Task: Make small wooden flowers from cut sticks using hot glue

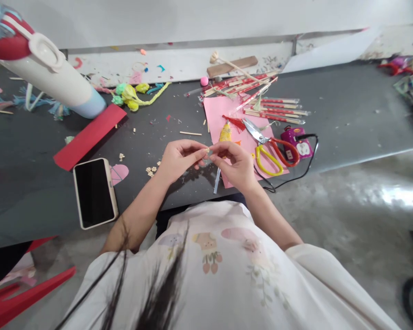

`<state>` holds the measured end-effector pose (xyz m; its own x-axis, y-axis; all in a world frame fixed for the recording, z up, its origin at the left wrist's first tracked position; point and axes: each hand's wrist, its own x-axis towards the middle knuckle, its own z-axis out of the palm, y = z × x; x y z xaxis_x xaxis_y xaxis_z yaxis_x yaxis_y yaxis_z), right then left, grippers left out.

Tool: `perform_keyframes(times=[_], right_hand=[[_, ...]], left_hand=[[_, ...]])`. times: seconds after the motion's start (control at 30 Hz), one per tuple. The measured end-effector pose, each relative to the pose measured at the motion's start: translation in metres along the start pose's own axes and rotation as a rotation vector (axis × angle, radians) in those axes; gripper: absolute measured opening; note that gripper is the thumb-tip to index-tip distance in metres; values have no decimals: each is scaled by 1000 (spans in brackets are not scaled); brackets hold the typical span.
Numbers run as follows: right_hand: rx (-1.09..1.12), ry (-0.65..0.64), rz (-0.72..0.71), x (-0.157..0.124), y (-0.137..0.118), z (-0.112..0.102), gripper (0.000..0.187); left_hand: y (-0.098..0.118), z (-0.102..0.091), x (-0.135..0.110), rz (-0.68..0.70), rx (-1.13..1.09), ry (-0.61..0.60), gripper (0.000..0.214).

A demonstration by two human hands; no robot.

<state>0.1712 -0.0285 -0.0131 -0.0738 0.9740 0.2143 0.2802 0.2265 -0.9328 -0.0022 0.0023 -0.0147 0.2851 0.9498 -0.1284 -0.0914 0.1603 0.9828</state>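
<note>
My left hand point(179, 159) and my right hand point(237, 163) meet over the near edge of the dark table point(347, 114). Both pinch one tiny pale bead-like piece point(208, 150) between their fingertips. A thin clear stick point(216, 179) hangs down below my right hand; what it is joined to is hidden. Just beyond the hands lie a yellow glue tube point(225, 132) and a pink paper sheet point(220, 112). Scissors with red and yellow handles point(273, 153) rest on that sheet, right of my right hand. A few small pale beads point(151, 170) lie left of my left hand.
A phone point(95, 192) lies face up at the table's near left edge, beside a red paper strip point(89, 136). A large white bottle point(51, 73) lies at far left. Wrapped sticks point(275, 110), a purple gadget with black cable point(296, 140) and yellow-green yarn point(134, 96) lie further back.
</note>
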Motion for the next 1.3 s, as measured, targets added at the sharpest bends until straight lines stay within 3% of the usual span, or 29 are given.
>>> perform_keyframes(times=[0.23,0.37,0.53,0.73,0.9,1.07,1.17,1.3], right_hand=[[-602,22,53,5,6,-43,14],[-926,-104,107,7,10,-60,30],[-1123,-266,201,11,14,-58,43],[-1142,-361,251,22,10,-55,35],[-1185,-449,191,26,8,-54,24],[-1168,-421,177,20,8,-58,28],[-1006,-357,175,13,8,-72,34],[-595,-227,175,2,11,-97,31]], left_hand=[[1,-6,6,8,-52,186,27],[0,-9,9,39,-56,224,26],[-1,-9,11,32,-77,216,24],[-1,-8,10,-4,-54,209,27],[1,-7,10,-16,-52,195,26],[1,-6,10,-15,-59,197,25],[0,-6,9,-22,-50,195,27],[1,-5,9,-44,-60,196,31]])
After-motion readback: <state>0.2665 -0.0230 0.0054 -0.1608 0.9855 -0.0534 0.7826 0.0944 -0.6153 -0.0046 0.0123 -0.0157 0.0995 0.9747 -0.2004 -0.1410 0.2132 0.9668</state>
